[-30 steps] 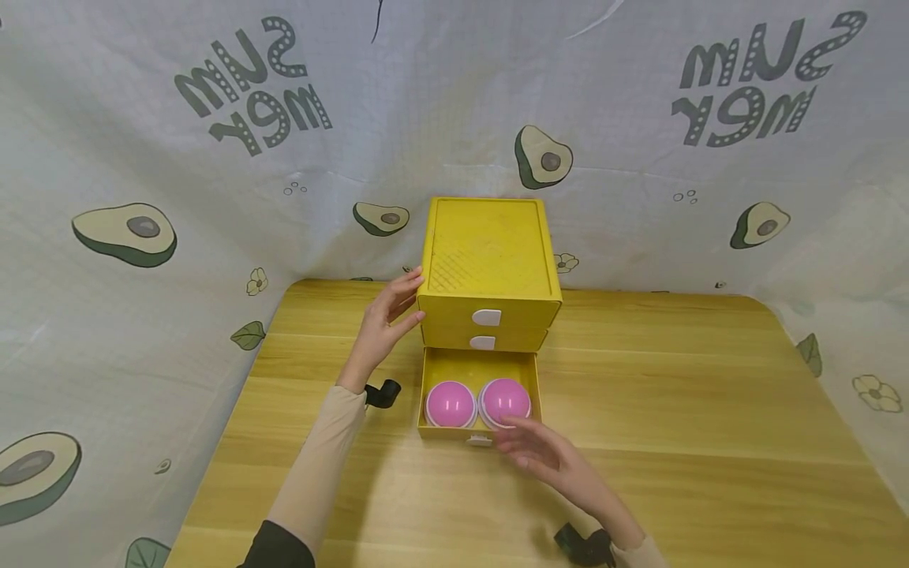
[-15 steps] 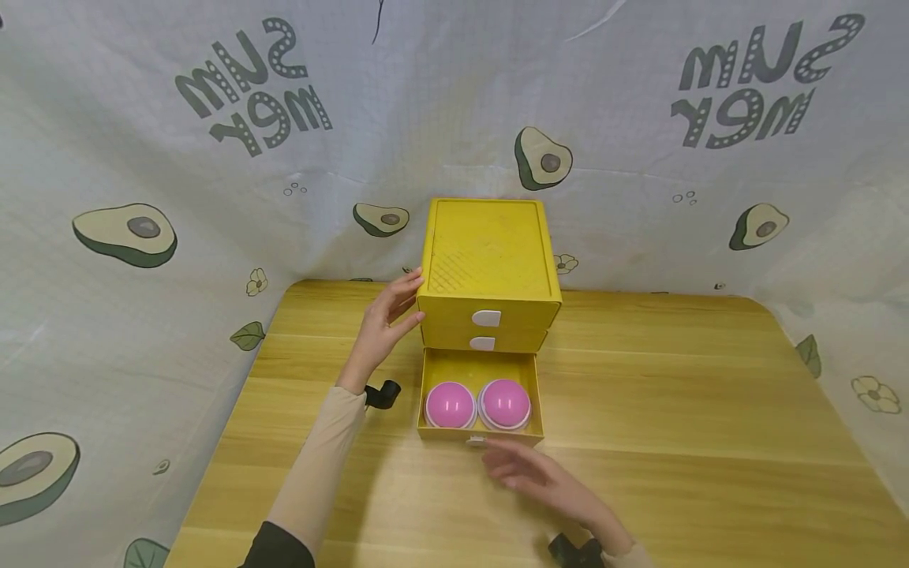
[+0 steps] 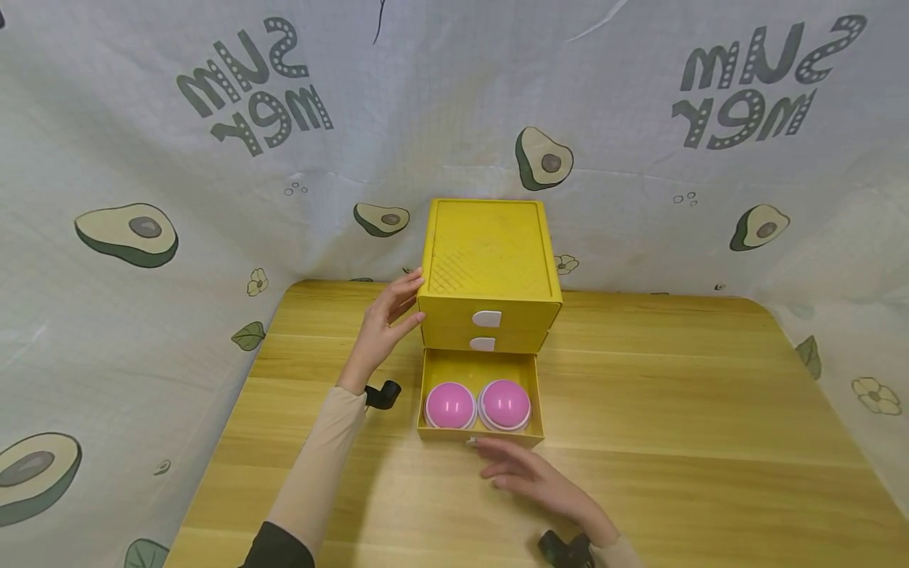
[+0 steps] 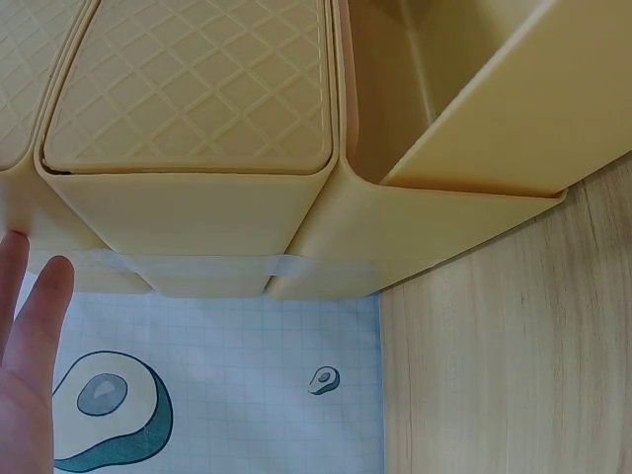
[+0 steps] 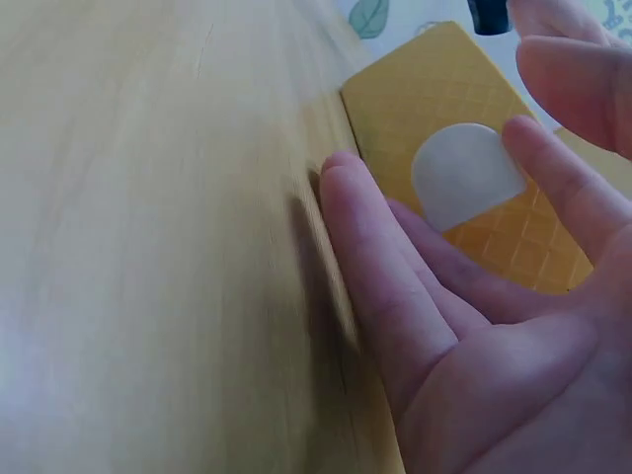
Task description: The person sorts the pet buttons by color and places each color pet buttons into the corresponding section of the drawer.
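A yellow cabinet of stacked drawers (image 3: 493, 244) stands at the back of the table. Its bottom drawer (image 3: 480, 364) is pulled out and holds two pink, shiny domes with white rims, a left dome (image 3: 450, 405) and a right dome (image 3: 505, 403). My left hand (image 3: 378, 327) rests its fingertips against the cabinet's left side, near the top. In front of the bottom drawer is my right hand (image 3: 536, 479), fingers extended and holding nothing. The right wrist view shows a fingertip right at the drawer's white pull tab (image 5: 464, 173), with the other fingers low beside the table.
The two upper drawers are closed, with an upper white tab (image 3: 486, 319) and a lower white tab (image 3: 482, 344). Behind the wooden table (image 3: 675, 379) hangs a white cloth (image 3: 454, 95) printed with avocados. Black wrist mounts sit beside both wrists.
My right hand has moved from over the right pink dome down and left to the front of the drawer. The left hand, the cabinet and the domes stay put.
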`<state>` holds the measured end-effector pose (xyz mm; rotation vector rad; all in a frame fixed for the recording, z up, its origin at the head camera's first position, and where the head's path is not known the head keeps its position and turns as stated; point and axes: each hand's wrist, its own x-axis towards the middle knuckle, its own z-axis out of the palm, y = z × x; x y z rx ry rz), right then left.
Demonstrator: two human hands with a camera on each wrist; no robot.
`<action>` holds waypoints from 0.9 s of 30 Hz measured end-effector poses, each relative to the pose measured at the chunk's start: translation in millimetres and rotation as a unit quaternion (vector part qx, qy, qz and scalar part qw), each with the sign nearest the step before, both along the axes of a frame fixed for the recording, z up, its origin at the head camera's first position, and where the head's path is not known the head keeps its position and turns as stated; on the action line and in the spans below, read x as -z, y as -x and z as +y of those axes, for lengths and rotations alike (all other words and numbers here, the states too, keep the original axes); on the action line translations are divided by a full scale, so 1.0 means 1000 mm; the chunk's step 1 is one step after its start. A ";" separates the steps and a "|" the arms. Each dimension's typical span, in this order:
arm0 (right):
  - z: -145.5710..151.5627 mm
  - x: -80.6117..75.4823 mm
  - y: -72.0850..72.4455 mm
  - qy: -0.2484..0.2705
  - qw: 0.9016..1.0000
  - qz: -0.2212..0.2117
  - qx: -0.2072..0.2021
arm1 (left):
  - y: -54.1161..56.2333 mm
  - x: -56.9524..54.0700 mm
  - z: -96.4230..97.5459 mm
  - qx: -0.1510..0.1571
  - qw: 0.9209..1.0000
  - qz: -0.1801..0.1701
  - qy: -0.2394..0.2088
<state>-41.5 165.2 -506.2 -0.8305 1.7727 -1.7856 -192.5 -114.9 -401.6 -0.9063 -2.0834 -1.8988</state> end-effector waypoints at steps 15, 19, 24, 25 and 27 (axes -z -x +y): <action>-0.005 0.001 0.004 0.045 0.999 0.001 0.026 | -0.001 -0.002 0.001 -0.006 1.000 -0.002 0.009; -0.006 -0.001 0.005 0.057 0.998 0.002 0.026 | -0.001 -0.003 0.001 -0.007 1.000 -0.005 0.009; -0.006 -0.002 0.010 0.064 0.997 0.030 0.032 | -0.001 -0.003 0.001 -0.007 1.000 -0.002 0.010; -0.006 -0.001 0.011 0.064 0.997 0.034 0.034 | -0.001 -0.002 0.001 -0.008 1.000 -0.002 0.011; -0.006 0.000 0.015 0.061 0.996 0.042 0.041 | 0.000 -0.002 0.001 -0.007 1.000 -0.002 0.010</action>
